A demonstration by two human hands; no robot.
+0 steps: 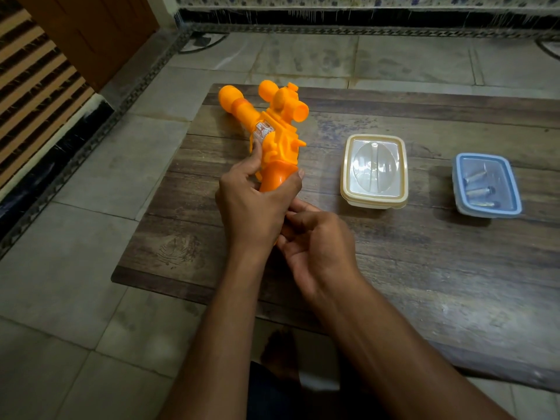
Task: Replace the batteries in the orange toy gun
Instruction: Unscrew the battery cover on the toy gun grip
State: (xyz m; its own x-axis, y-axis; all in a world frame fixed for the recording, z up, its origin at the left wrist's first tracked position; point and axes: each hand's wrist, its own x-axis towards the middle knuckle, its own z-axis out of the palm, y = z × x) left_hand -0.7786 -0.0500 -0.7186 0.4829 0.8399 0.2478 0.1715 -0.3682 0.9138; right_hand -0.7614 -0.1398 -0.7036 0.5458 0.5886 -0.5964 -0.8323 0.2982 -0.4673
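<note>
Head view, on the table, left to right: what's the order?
orange toy gun → cream-lidded container → blue container, with batteries inside it

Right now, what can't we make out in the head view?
All head view.
Orange toy gun handle base: covered by left grip and right grip.
White container contents: lid hides them.
Blue container: three cylinders blurred through its lid, type unreadable.
Table right side: cut by frame edge.
</note>
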